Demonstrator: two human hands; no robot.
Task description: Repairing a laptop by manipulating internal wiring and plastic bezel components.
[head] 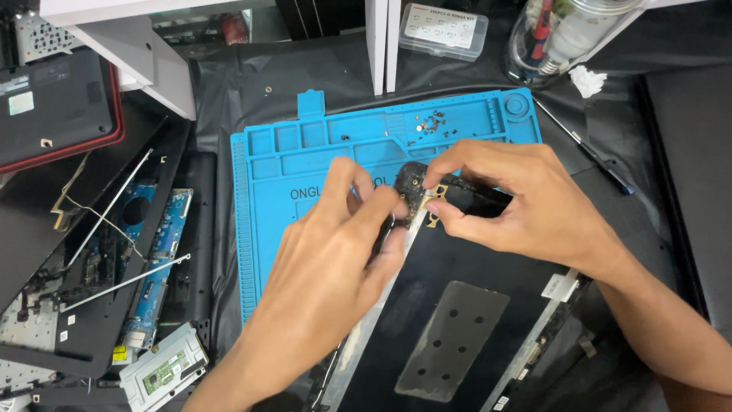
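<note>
Nearest me lay the black laptop lid (427, 282), tilted across the worktop, a grey patch (451, 339) on its back. At its upper corner, both hands met. My left hand (335, 252) had its fingers (381, 210) pinched together against the dark hinge piece (412, 183) there. My right hand (511, 198) had its fingers (446, 210) clamped on a small brass bracket (436, 197) just beside that piece. Beyond them stretched the blue mat (305, 160), with loose screws (433, 122) in 1 tray.

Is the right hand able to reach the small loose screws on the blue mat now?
Probably yes: the screws lie uncovered just beyond the right hand, nothing between them, though its fingers now pinch a small bracket.
</note>
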